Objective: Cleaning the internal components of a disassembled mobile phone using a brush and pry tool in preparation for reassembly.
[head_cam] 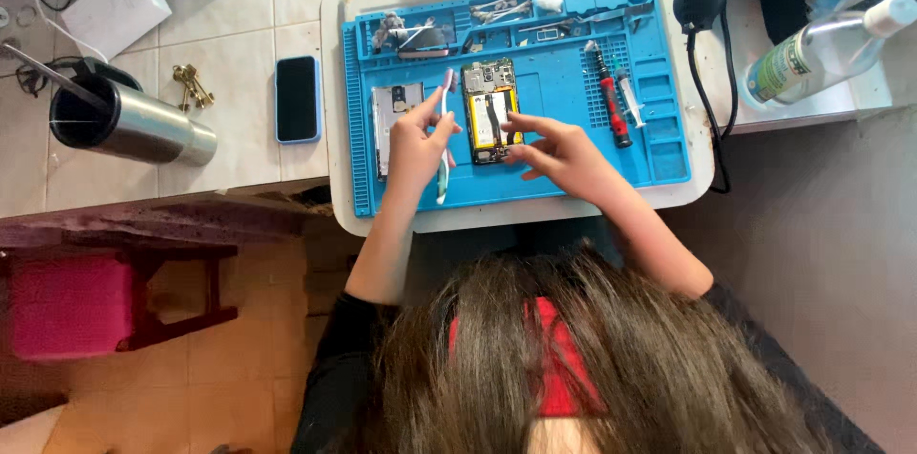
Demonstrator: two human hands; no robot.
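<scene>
An opened smartphone (490, 110) with its yellow battery and circuit board exposed lies on a blue repair mat (564, 82). My right hand (559, 153) rests its fingertips on the phone's lower right edge. My left hand (418, 139) holds a toothbrush (444, 134) upright, its pink head just left of the phone. The phone's removed back cover (390, 115) lies partly under my left hand.
A red-handled screwdriver (611, 96) and a small syringe (629, 96) lie right of the phone. Small parts fill the mat's top trays (458, 29). Left of the mat are a blue-cased phone (297, 99), keys (191, 84) and a steel tumbler (129, 120). A clear bottle (821, 48) lies at right.
</scene>
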